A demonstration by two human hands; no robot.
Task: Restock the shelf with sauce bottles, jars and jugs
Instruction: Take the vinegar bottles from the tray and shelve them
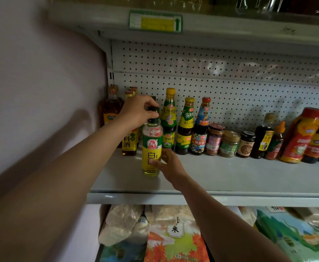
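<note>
A clear vinegar bottle with a yellow and green label and a dark cap stands on the grey shelf, in front of the back row. My left hand grips its cap from above. My right hand holds its lower body from the right, thumb across the label. Behind it at the left stand amber cooking-wine bottles and an oil bottle. To the right stand oyster sauce bottles.
Further right along the back row are small jars, dark sauce bottles and red-capped bottles. A pegboard back panel and an upper shelf with a price tag sit above. Rice bags lie below. A wall is at the left.
</note>
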